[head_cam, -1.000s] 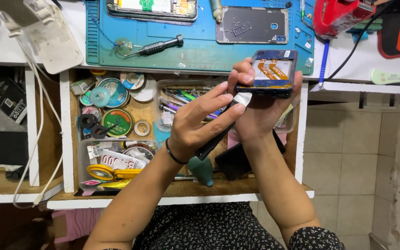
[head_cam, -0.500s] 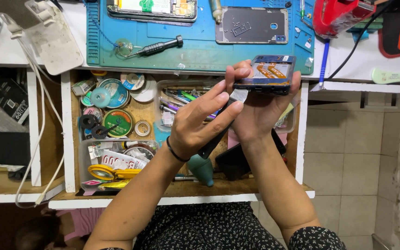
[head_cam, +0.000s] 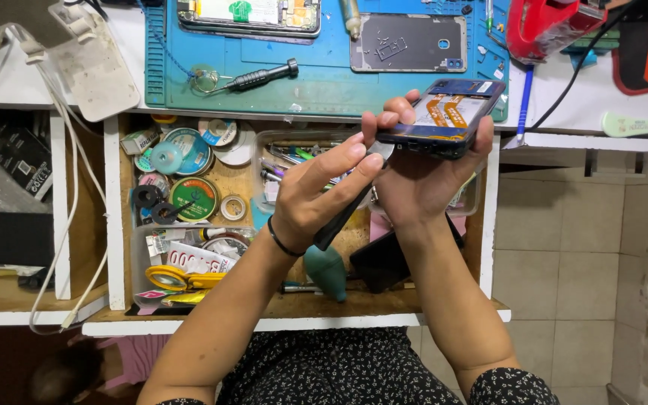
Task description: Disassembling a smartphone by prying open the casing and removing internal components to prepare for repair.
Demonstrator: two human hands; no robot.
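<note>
Below your hands an open wooden drawer (head_cam: pixel 118 225) holds clutter, and above it a blue work mat (head_cam: pixel 301 82) lies on the bench. Two more phone parts rest on that mat: an opened phone body (head_cam: pixel 249 13) at the top edge and a grey back cover (head_cam: pixel 408 43) to its right, with one black screwdriver (head_cam: pixel 258 76) lying between them and you.

Your right hand (head_cam: pixel 421 176) cups an opened smartphone (head_cam: pixel 444 116) from beneath, above the drawer's right side near the mat's front edge. Its back is off: a dark blue frame, with two orange ribbon cables running side by side across the pale inside.

Your left hand (head_cam: pixel 313 195), a black band at the wrist, pinches a black-handled pry tool (head_cam: pixel 346 214) between thumb and fingers; its flat metal tip touches the phone's near left edge.

In the drawer you have several round tape rolls and tins, green and blue, one pair of yellow-handled scissors (head_cam: pixel 178 279), a white packet with red print just above them, and one teal air blower (head_cam: pixel 328 271).
</note>
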